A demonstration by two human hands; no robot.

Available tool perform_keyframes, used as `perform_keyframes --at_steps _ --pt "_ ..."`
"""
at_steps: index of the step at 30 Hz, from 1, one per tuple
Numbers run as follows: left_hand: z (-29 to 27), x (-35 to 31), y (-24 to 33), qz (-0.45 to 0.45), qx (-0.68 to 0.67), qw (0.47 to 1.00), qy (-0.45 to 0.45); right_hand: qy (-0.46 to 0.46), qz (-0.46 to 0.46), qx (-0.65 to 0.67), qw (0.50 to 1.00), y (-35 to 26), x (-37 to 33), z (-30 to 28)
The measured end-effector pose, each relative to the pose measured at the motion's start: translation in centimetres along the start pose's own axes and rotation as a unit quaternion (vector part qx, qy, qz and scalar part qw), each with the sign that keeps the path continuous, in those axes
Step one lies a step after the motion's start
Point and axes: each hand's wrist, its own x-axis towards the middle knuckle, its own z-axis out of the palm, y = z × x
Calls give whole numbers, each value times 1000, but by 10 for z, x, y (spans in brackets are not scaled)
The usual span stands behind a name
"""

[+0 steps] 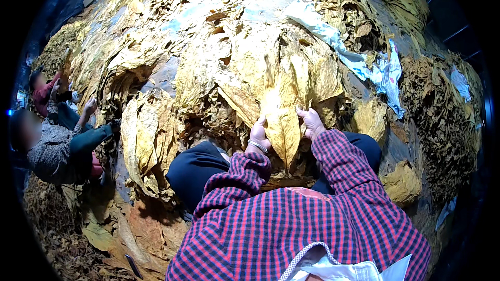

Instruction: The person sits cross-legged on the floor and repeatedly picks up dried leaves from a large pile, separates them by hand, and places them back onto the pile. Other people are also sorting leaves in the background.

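Between my two hands a broad yellow dried tobacco leaf (283, 119) is spread out, its pointed tip hanging toward my lap. My left hand (259, 134), with a bangle at the wrist, pinches the leaf's left edge. On the opposite edge, my right hand (311, 123) grips it with the thumb on top. Just beyond the hands lies a heap of pale yellow leaves (245, 67), and the leaf's upper end runs up against it. Darker, crumpled leaves (221, 112) sit in the shadow left of my left hand.
A stack of yellow leaves (148, 140) lies left of my knee. Beyond my right hand stretches a pale blue-and-white sheet (359, 65), with brown leaves (437, 119) heaped further right. Two people sit at the far left, the nearer in a patterned top (54, 151). Single bundles (401, 183) lie near my right elbow.
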Motion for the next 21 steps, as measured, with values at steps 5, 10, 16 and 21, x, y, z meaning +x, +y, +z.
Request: perform_keyframes --at_steps 5,10,16,21 --pt "-8 1 0 23 -43 998 -39 38 27 -14 999 3 5 0" --pt "-16 8 16 187 29 980 52 112 21 -8 993 -28 -17 12" --pt "-4 6 4 178 33 984 -6 13 -18 -243 970 -17 -32 35" --pt "-5 7 8 150 -30 988 -22 -18 -28 -270 962 4 -24 27"
